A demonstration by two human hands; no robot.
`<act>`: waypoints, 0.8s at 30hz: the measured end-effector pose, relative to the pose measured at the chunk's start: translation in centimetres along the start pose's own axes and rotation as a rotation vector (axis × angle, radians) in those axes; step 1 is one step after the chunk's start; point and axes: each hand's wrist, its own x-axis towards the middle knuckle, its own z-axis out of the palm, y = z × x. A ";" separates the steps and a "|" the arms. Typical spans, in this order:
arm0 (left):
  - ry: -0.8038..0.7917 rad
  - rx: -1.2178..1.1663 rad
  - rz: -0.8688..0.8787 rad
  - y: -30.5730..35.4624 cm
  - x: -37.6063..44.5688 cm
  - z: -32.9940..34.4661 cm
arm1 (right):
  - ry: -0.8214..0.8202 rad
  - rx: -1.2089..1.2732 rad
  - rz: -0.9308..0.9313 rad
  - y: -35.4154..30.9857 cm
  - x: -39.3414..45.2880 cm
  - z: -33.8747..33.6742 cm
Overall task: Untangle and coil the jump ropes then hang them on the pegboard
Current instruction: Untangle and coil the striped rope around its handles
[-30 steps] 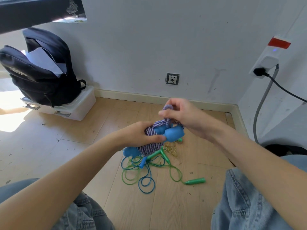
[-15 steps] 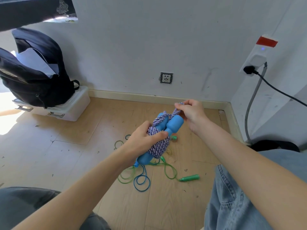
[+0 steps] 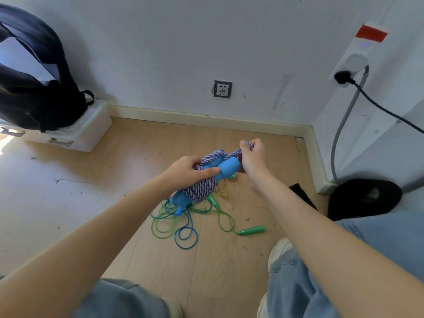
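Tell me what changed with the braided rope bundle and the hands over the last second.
The right hand drew the rope's loose end up and out to the right, away from the purple braided rope, pulling it taut. The left hand kept gripping the bundle around the blue handles. The green and blue ropes on the floor stayed put.

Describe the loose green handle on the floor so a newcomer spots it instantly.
Start at the wooden floor below the two hands. A tangle of thin green and blue ropes lies there, and one green strand runs out to the green handle. It lies alone outside the tangle; a second green handle sits up by the held bundle.
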 end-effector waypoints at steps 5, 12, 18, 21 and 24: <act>0.018 -0.114 0.067 -2.9 3.1 1.6 | 0.096 0.117 0.238 4.3 2.7 2.0; -0.064 0.206 0.031 -6.6 12.4 2.8 | 0.052 0.387 0.597 10.2 7.8 3.7; 0.284 0.159 -0.117 -9.4 20.1 5.4 | 0.202 0.869 0.603 13.1 13.5 1.0; 0.146 0.128 -0.077 -11.6 20.6 7.9 | 0.371 1.093 0.555 15.5 16.1 0.6; 0.043 0.153 -0.047 -12.6 20.4 10.5 | 0.418 1.094 0.630 18.1 16.6 0.7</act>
